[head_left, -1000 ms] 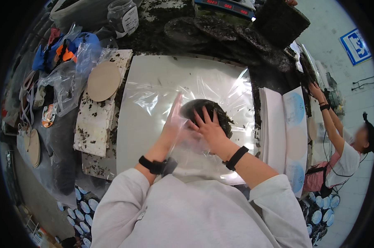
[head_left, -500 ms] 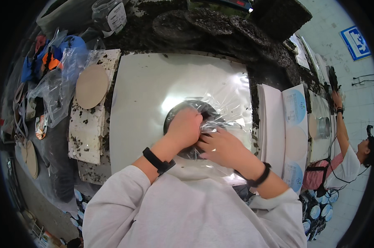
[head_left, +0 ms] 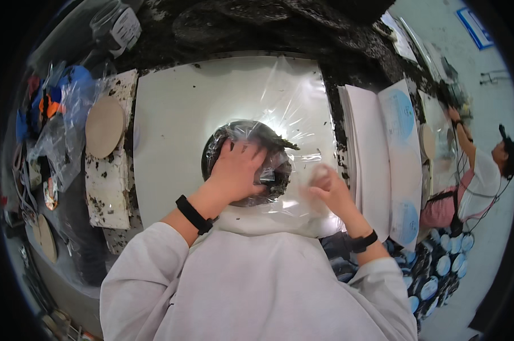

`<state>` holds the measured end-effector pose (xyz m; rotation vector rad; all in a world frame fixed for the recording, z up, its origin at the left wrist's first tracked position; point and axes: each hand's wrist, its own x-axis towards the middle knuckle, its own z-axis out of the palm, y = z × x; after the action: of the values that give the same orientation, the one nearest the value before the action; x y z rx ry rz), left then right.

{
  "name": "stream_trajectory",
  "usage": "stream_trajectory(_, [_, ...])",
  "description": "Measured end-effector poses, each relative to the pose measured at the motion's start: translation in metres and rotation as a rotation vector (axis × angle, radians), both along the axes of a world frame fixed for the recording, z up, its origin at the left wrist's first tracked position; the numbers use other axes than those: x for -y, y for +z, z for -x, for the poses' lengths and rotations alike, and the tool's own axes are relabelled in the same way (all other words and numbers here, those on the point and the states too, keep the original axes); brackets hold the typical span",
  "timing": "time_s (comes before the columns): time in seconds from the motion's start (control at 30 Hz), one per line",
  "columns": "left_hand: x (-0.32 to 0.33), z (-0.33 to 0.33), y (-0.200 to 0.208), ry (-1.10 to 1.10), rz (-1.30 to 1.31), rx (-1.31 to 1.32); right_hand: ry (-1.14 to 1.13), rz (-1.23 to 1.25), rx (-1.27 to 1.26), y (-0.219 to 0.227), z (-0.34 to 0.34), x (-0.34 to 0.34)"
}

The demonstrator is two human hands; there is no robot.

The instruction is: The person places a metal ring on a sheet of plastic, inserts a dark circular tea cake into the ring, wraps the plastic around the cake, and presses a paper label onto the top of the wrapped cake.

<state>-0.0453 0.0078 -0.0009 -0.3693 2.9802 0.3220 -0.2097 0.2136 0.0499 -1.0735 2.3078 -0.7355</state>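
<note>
On the white board (head_left: 172, 96) lies a dark, round, flaky cake (head_left: 280, 184) that looks like dried seaweed. A clear plastic bag (head_left: 302, 142) covers it and spreads out to its right and far side. My left hand (head_left: 234, 167) is open, its spread fingers pressing on the cake through the film. Ragged dark flakes stick out at the cake's right edge. Off to the right of the cake, my right hand (head_left: 331, 190) hovers over the board near the film. Motion smears its fingers, so whether they hold any film cannot be made out.
A tan disc (head_left: 105, 127) rests on a flake-strewn white stack at left, beside crumpled plastic bags (head_left: 64, 153). Right of the board stand white sheets with blue round labels (head_left: 398, 119). Dark flaky rounds (head_left: 228, 31) and a clear jar (head_left: 116, 28) lie beyond. A co-worker (head_left: 478, 176) works far right.
My left hand has opened flat onto the cake. My right hand has left it and moved right. The cake shows more plainly under the film, and the whole view has shifted.
</note>
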Motion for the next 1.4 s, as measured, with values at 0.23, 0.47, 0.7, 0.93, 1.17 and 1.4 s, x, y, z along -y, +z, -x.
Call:
stream_trajectory(0.23, [-0.005, -0.003, -0.003, -0.036, 0.073, 0.011, 0.172, 0.202, -0.260, -0.052, 0.032, -0.089])
stream_trajectory(0.47, [0.031, -0.004, 0.021, -0.101, -0.538, -0.007, 0.580, 0.130, -0.466, -0.015, -0.067, 0.033])
stream_trajectory(0.7, [-0.010, 0.009, 0.000, 0.045, -0.165, -0.336, -0.035, 0.472, -0.010, -0.032, -0.027, 0.019])
stream_trajectory(0.93, [0.014, 0.011, -0.040, -0.023, -0.596, -0.457, 0.777, 0.579, -0.185, -0.022, -0.020, 0.150])
stream_trajectory(1.17, [0.022, -0.035, 0.028, 0.024, -0.489, -0.118, 0.557, 0.505, -0.153, -0.050, -0.043, 0.140])
stream_trajectory(1.4, [-0.006, -0.035, 0.015, 0.215, -0.334, -0.459, 0.642, 0.290, -0.086, -0.049, -0.044, 0.126])
